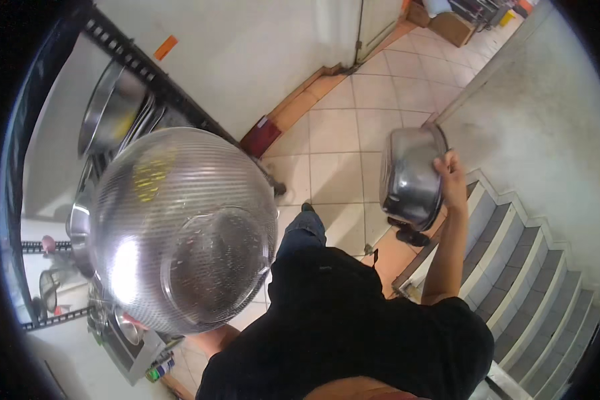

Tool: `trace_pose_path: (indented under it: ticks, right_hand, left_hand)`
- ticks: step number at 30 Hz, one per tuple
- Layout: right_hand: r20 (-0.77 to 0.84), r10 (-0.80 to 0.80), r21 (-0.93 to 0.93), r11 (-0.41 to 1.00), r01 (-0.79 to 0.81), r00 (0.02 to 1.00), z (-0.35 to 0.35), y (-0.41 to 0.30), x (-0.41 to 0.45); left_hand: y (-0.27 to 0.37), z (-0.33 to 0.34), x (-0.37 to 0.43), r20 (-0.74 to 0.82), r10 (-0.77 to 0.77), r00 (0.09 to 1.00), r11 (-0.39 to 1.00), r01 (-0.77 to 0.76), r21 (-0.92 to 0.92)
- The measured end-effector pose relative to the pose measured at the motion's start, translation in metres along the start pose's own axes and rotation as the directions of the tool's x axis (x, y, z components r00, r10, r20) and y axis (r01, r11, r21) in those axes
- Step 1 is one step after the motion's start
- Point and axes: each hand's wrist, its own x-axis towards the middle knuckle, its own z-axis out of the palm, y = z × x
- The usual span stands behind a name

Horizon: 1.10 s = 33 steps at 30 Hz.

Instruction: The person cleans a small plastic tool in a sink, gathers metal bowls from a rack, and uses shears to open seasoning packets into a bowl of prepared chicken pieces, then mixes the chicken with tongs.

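A large perforated stainless-steel colander (215,175) fills the left of the view, its round base turned up towards me. My left forearm (215,339) runs under its lower edge, and my left hand is out of view behind it. Out to the right, my right hand (450,170) grips the rim side of a deep stainless-steel pot (412,170). That pot is tipped on its side above the tiled floor, apart from the colander. What lies inside either vessel cannot be seen.
A black slotted-metal shelf rack (180,107) with steel basins (111,112) stands at left. Tiled stairs (515,265) are at right, with dark footwear (412,236) beside them. A dark red object (261,137) sits by the wall; a cardboard box (452,29) lies past the doorway.
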Motion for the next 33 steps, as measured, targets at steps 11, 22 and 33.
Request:
trace_pose_path:
  ticks: [11, 22, 33]
  right_hand:
    - [-0.234, 0.278, 0.222, 0.948, -0.227, 0.932, -0.084, 0.042, 0.118]
    - [-0.111, 0.034, 0.035, 0.999, -0.03, 0.993, -0.124, 0.056, 0.337]
    - [-0.15, 0.13, 0.231, 0.968, -0.093, 0.98, -0.157, 0.169, 0.673]
  left_hand:
    - [-0.321, 0.298, 0.059, 0.348, -0.817, 0.46, 0.577, 0.641, 0.506]
    - [-0.532, 0.66, 0.06, 0.674, -0.718, 0.175, 0.54, 0.75, 0.382]
    - [-0.656, 0.794, 0.075, 0.433, -0.845, 0.313, 0.469, 0.823, 0.32]
